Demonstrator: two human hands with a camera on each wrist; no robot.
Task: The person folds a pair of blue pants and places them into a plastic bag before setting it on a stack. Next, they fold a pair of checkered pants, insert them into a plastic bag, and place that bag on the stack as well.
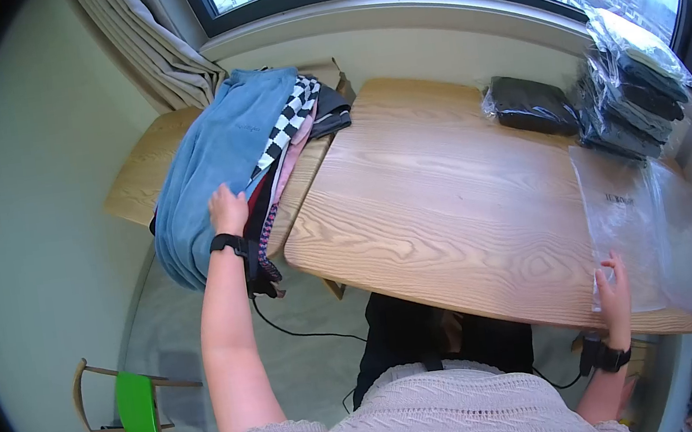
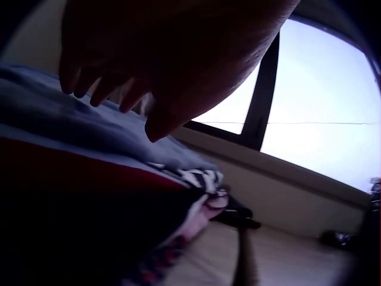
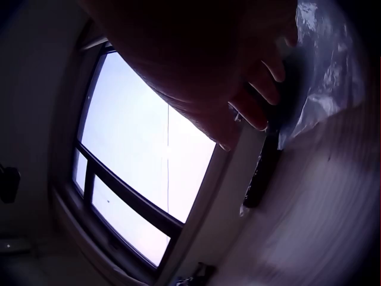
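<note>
My left hand [image 1: 229,210] is at the near edge of a blue garment [image 1: 220,136] on top of a pile of clothes. In the left wrist view its fingers [image 2: 102,92] hang loosely, overlapping the blue cloth. Under that garment, black-and-white checked [image 1: 290,123], pink [image 1: 300,148] and dark red cloth shows. My right hand [image 1: 615,295] is over the near left corner of a flat clear plastic bag [image 1: 623,216] on the table, fingers loosely bent and apart. The right wrist view shows these fingers [image 3: 253,110] dark against the shiny plastic.
A wooden table [image 1: 422,198] stands in front, beside a second wooden surface [image 1: 154,166] under the clothes. A black bagged garment [image 1: 531,104] and a stack of bagged clothes [image 1: 631,108] are at the back right. A green-seated chair [image 1: 137,413] stands at the left.
</note>
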